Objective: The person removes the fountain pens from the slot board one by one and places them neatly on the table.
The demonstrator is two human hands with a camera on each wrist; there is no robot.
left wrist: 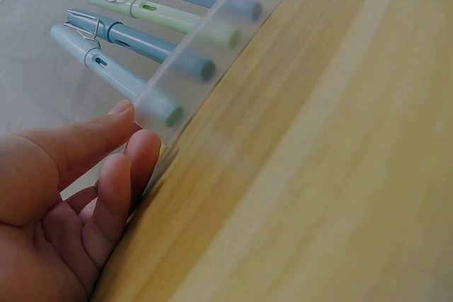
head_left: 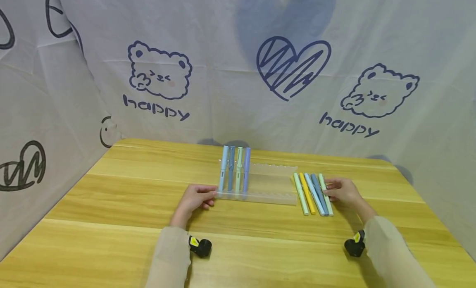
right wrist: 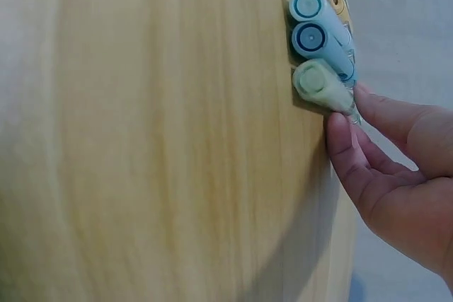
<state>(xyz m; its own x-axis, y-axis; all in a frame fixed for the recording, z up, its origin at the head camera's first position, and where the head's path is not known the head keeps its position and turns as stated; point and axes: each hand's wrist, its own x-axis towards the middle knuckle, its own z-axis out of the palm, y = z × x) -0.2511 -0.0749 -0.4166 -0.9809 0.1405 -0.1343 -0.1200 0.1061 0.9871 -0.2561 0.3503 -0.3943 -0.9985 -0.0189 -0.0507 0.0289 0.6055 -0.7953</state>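
A frosted clear pen rack (head_left: 273, 184) stands at the table's middle with several pastel pens (head_left: 234, 169) in its left slots. My left hand (head_left: 210, 196) rests its fairly straight fingertips against the rack's left front corner; in the left wrist view the left hand (left wrist: 131, 139) touches the rack's front wall (left wrist: 191, 51) below the racked pens (left wrist: 141, 40). Right of the rack, several loose pens (head_left: 310, 193) lie side by side. My right hand (head_left: 329, 191) pinches the rightmost pale green pen (head_left: 326, 197); the right wrist view shows the right hand (right wrist: 347, 114) on the pale green pen (right wrist: 318, 83).
The wooden table (head_left: 111, 205) is fenced by a white printed cloth (head_left: 223, 73) at the back and both sides. The rack's right slots (head_left: 275, 174) hold nothing. A small black wrist camera (head_left: 201, 246) sits on each forearm.
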